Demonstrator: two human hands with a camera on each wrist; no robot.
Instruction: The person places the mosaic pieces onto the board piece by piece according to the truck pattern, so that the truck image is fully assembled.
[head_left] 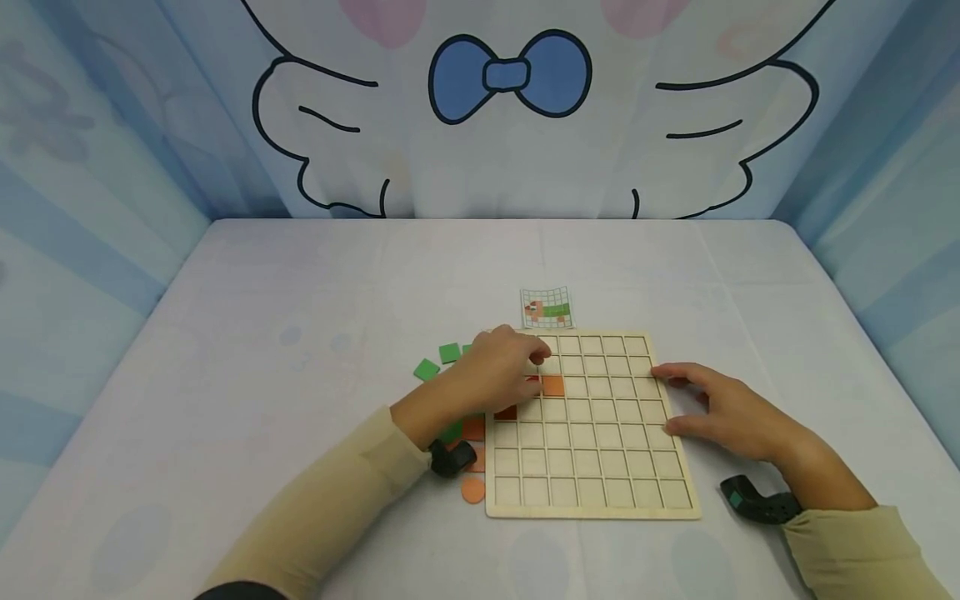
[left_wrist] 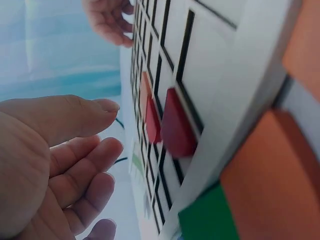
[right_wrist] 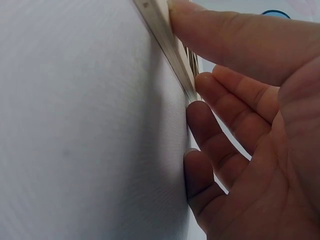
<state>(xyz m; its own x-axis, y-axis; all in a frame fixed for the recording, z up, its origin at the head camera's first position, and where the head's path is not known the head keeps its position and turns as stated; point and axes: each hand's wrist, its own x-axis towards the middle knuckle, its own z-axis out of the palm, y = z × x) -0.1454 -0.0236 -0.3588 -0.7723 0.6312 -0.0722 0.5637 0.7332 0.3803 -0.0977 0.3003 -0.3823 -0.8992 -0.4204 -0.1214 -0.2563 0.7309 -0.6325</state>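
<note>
A wooden grid board (head_left: 600, 460) lies flat on the table. On its upper left cells sit an orange tile (head_left: 553, 386), a red tile (left_wrist: 153, 122) and a dark red tile (left_wrist: 176, 127). Over these hovers my left hand (head_left: 497, 367), partly covering the red one in the head view. In the left wrist view its thumb and fingers are apart, with nothing between them. My right hand (head_left: 723, 414) rests against the board's right edge, the thumb (right_wrist: 225, 37) touching the rim and the fingers spread loosely.
Left of the board lie loose green tiles (head_left: 449, 353), orange tiles (head_left: 473, 429) and an orange round piece (head_left: 472, 490), some hidden under my left arm. Just beyond the board's far edge is a small picture card (head_left: 557, 310) with a gridded green and orange figure.
</note>
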